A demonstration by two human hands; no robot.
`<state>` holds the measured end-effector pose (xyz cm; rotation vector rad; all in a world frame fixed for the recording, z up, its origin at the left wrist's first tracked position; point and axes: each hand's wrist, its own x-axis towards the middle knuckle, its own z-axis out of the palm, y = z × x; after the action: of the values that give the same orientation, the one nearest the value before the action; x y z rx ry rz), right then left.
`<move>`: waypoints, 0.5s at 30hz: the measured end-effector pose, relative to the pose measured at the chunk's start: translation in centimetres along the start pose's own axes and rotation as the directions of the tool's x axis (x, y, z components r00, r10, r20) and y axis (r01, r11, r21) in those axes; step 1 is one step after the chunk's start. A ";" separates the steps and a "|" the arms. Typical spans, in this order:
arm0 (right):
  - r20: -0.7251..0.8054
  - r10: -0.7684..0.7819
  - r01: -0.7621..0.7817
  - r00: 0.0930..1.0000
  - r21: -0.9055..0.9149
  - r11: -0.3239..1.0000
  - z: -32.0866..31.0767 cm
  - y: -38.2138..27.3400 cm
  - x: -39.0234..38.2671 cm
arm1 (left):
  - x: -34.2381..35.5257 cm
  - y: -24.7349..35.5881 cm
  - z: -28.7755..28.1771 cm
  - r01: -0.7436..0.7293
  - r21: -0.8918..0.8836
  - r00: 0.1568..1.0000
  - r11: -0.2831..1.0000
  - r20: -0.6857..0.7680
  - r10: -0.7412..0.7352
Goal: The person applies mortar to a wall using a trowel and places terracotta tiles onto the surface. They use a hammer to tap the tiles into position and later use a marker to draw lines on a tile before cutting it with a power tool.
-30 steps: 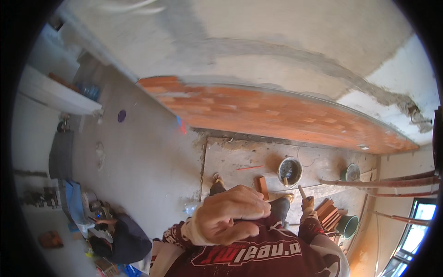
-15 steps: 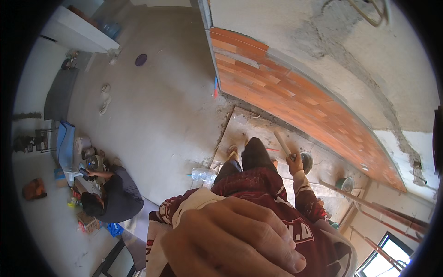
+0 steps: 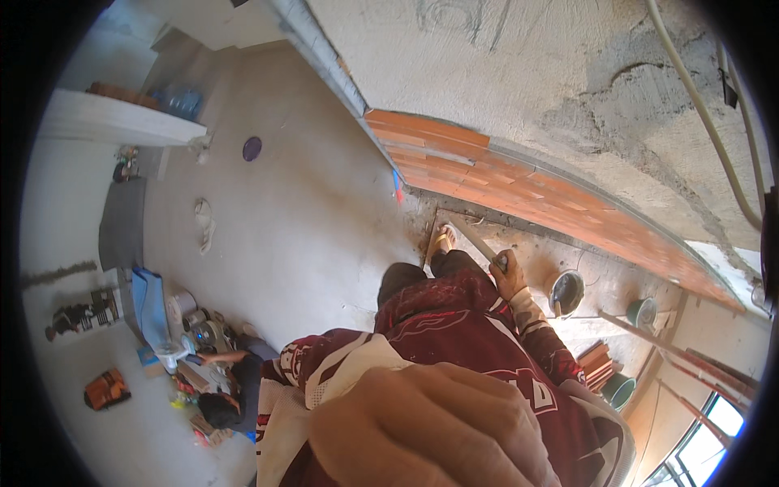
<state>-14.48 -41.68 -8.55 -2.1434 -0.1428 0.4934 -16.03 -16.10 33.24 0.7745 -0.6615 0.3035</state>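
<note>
My right hand (image 3: 508, 280) is closed round the handle of a long, flat trowel (image 3: 475, 241), which points away toward the foot of the tiled wall. A bucket of grey mortar (image 3: 565, 294) stands on the floor just right of that hand. Large in the foreground, my left hand (image 3: 430, 422) is raised close to the camera, its fingers bent and pressed together. Its fingertips run out of the lower edge, so what they hold, if anything, is hidden.
Orange brick tiles (image 3: 503, 174) cover the lower wall ahead. Long poles (image 3: 649, 337) slant across at the right, near a green bucket (image 3: 619, 391) and stacked tiles (image 3: 596, 365). At the left a co-worker (image 3: 243, 390) bends over items by a blue sheet (image 3: 150, 304).
My view has shifted, bringing more upper wall and the stacked tiles into sight. The trowel has turned and now shows narrower. My left hand stays raised, its fingertips now out of view.
</note>
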 end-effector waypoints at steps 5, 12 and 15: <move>-0.202 0.121 -0.101 0.972 0.109 0.989 0.6 -4.1 1.0 | 0.4 -1.1 -7.5 0.471 0.496 0.880 0.730 -0.326 -0.346; -0.578 0.436 -0.222 0.690 0.404 0.887 5.0 -7.0 -1.3 | -5.7 -6.8 -30.0 -0.185 0.971 0.904 -0.155 0.106 -0.413; -0.530 0.624 -0.062 0.574 0.731 0.679 7.7 -9.8 -2.9 | -4.4 -7.5 -33.3 -0.449 0.883 0.767 -0.136 0.302 -0.567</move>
<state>-19.36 -30.93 -3.73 -1.4786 0.8828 -0.1793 -1.20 2.97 8.71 2.7101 -1.0017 0.4380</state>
